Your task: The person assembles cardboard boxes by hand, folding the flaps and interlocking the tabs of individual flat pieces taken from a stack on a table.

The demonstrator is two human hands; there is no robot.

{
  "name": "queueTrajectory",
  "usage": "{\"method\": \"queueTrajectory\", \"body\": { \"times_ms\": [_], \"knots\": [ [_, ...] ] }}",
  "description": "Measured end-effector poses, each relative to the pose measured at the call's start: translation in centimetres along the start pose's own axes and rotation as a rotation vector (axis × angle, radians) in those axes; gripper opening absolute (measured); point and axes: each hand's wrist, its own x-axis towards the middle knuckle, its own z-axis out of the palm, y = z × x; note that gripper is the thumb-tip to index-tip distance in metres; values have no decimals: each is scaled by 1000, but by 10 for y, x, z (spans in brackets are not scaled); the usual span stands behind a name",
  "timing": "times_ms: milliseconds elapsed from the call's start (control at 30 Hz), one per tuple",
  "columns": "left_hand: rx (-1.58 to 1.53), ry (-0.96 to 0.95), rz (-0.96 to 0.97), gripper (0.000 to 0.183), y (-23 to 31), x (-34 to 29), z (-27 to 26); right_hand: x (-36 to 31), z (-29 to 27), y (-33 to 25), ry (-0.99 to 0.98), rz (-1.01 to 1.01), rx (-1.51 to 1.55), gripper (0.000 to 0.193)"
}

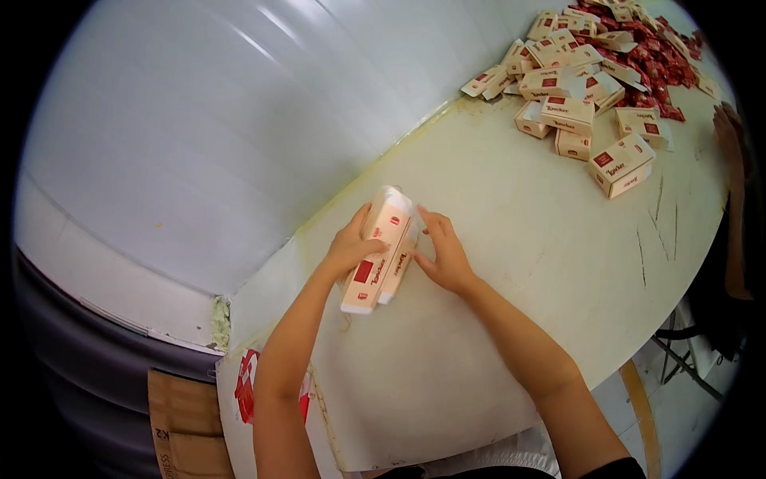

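Observation:
A cream carton with red print (369, 270) is held over the table in front of me, tilted with its top end away from me. It looks partly flattened, with white flaps at its ends. My left hand (351, 247) grips its left side, thumb laid across the printed face. At the carton's right edge is my right hand (444, 254), its thumb and fingers spread apart. The fingertips are close to the carton's side; whether they touch it I cannot tell.
Several folded cream boxes (568, 114) lie heaped at the far right of the pale table (511, 207), beside a pile of red wrapped packets (656, 70). Another person's hand (726, 128) shows at the right edge. Red-and-white packaging (246, 386) and brown cardboard (187, 415) are at lower left.

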Motion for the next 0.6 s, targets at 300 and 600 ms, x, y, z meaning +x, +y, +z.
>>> {"method": "queueTrajectory", "body": {
  "times_ms": [300,600],
  "knots": [
    [-1140,-159,-325,64,-70,-99,21,-7,16,-39,-480,-159,37,15],
    [-1366,-198,-248,40,-98,-165,51,-27,9,-124,-1026,-543,-414,9]
  ]
}}
